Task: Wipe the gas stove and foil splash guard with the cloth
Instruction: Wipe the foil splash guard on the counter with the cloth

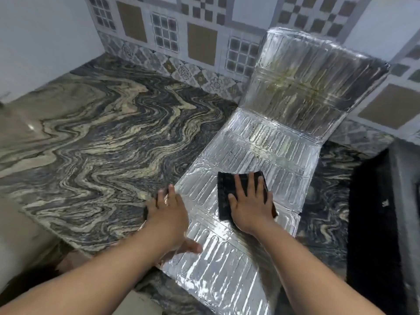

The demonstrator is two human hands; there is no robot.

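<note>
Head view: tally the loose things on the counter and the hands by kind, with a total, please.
Foil splash guard: 1, lying partly flat on the counter, its far panel propped up against the tiled wall.
Black cloth: 1, pressed flat on the foil under the right hand.
Hands: 2; the left hand rests on the foil's left edge.
Total: 4

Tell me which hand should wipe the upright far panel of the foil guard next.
Right. The right hand already presses flat on the black cloth on the silver embossed foil splash guard. The left hand steadies the guard's left edge.
</note>
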